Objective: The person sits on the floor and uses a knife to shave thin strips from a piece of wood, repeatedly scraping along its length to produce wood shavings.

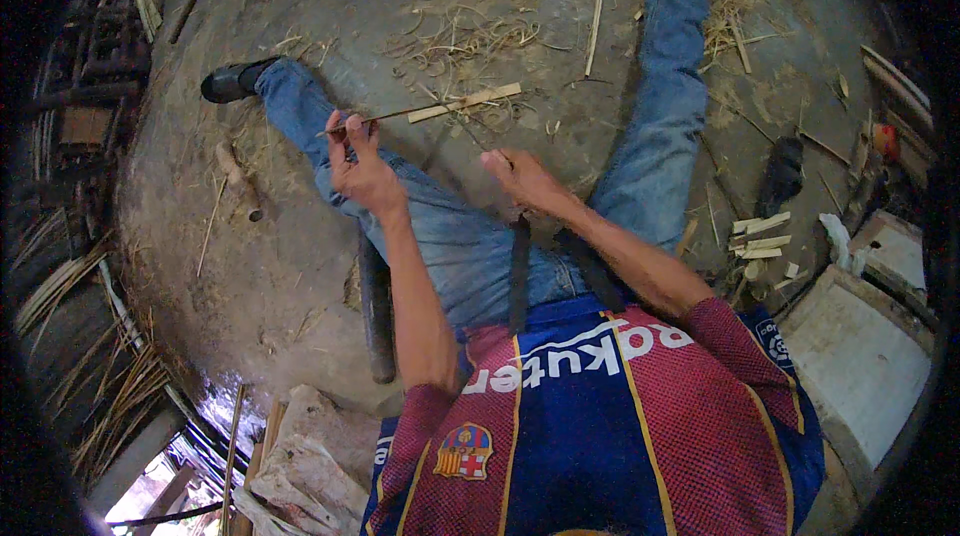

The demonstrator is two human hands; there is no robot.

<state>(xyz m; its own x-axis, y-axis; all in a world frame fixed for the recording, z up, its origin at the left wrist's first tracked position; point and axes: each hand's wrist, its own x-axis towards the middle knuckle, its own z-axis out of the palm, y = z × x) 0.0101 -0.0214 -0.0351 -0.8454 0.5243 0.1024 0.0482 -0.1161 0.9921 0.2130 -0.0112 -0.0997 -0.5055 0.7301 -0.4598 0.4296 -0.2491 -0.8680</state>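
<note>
My left hand (366,174) is raised above my left leg, its fingers pinched on a thin dark strip (395,116). The strip sticks out past the fingertips on both sides, and its right end passes over a pale split-bamboo slat (490,94) on the floor. My right hand (522,181) is closed, to the right of the left one and between my spread legs. A thin dark line runs up from its fingertips, too fine to identify. Below that hand a dark strap (519,271) lies over my lap.
Fibre shavings (465,38) and another slat (595,34) litter the floor ahead. A short bamboo piece (238,182) lies at the left; a dark rod (376,311) is by my left thigh. Cut pale pieces (760,236) and a whitish board (855,356) are at the right.
</note>
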